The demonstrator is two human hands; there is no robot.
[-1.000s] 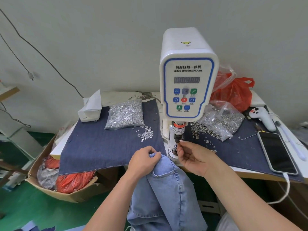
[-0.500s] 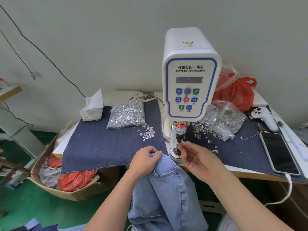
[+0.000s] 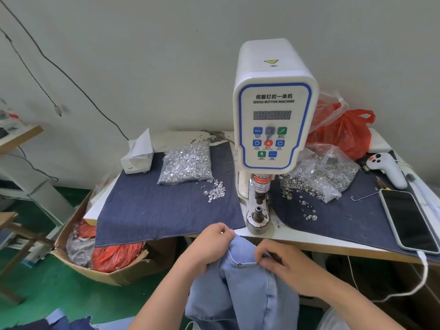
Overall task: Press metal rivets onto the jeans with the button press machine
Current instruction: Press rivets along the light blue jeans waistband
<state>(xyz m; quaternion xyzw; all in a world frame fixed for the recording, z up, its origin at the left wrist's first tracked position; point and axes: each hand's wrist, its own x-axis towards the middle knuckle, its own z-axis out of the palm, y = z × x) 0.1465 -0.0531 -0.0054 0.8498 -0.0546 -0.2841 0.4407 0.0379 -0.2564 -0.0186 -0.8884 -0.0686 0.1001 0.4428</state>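
Light blue jeans (image 3: 247, 291) hang in front of the table edge, below the white servo button machine (image 3: 273, 110). My left hand (image 3: 209, 246) grips the jeans' top edge on the left. My right hand (image 3: 283, 265) pinches the pocket edge, just right of a small dark rivet (image 3: 239, 264) set in the denim. The machine's lower die (image 3: 258, 214) stands bare, a short way above both hands. A clear bag of silver rivets (image 3: 188, 163) lies left of the machine, with loose ones (image 3: 215, 192) beside it. Another bag of ring-shaped parts (image 3: 326, 172) lies to the right.
Dark denim cloth (image 3: 154, 210) covers the tabletop. A phone (image 3: 410, 220) on a white cable and a white handheld controller (image 3: 388, 169) lie at the right. A red plastic bag (image 3: 342, 132) sits behind the machine, a tissue box (image 3: 139, 156) at back left, a cardboard box (image 3: 100, 258) on the floor.
My right hand left the machine's die and came down onto the jeans' pocket edge. Both hands and the jeans dropped lower, away from the die.
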